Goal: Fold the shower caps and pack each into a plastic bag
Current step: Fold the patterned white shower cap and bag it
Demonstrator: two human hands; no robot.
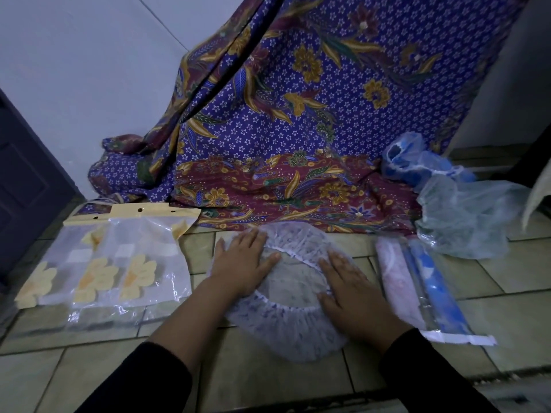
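**Tiled floor before a draped cloth: cap spread flat, a palm on each side**

Tiled floor (268, 380), with a patterned batik cloth (298, 114) hanging behind and pooling onto it. The shower cap (286, 332) lies at centre, mouth upward, its white elastic rim (286, 305) forming a ring. The left hand (243, 266) presses the cap's left portion and the right hand (350, 289) its right portion. On both, the fingers are straight and spread, gripping nothing.

The cap is round and shows no long axis of its own. The line that matters runs away from the person, between the two palms, and the first fold would probably turn about it. Both hands are on the cap, so either could carry its half over.

Empty plastic bags (119, 257) printed with yellow flowers lie to the left, nearer the left hand. Packed caps (423, 287) lie just right of the right hand. Loose caps (459, 216) are heaped further back on the right.
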